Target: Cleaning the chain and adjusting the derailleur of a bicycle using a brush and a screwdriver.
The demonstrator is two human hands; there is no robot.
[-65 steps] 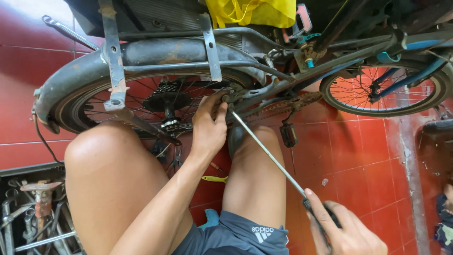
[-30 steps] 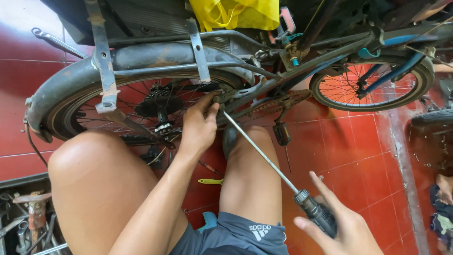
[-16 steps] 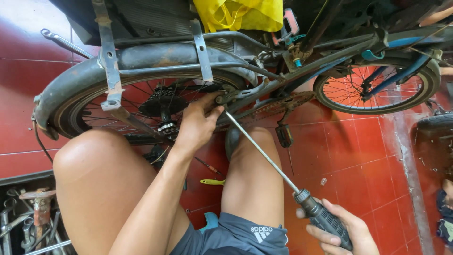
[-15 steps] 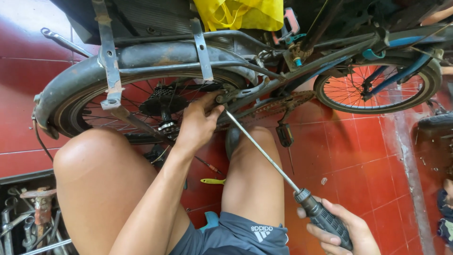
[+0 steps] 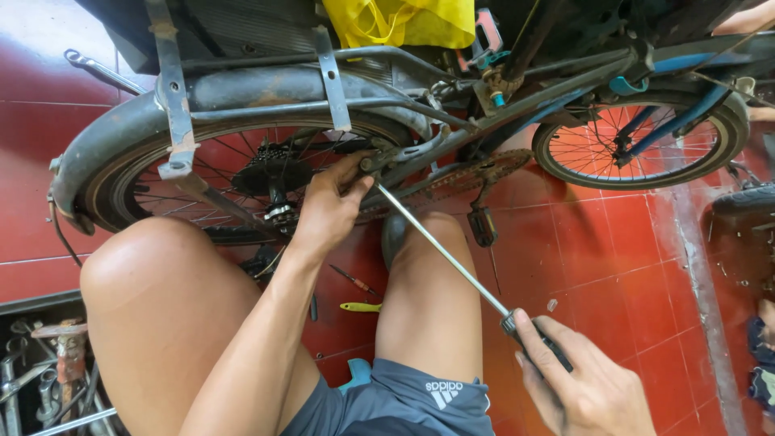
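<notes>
Screwdriver (image 5: 452, 262) in right hand (image 5: 585, 387) — bicycle (image 5: 339, 121) on red tiled floor (image 5: 613, 258).

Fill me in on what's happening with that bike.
A person squats on the red tiled floor beside a bicycle. Their right hand grips the dark handle of a long screwdriver, whose tip meets the frame by the rear wheel. Their left hand rests on the frame at that same spot, near the chain. Two small screwdrivers, one red and one yellow, lie on the floor between the knees.
</notes>
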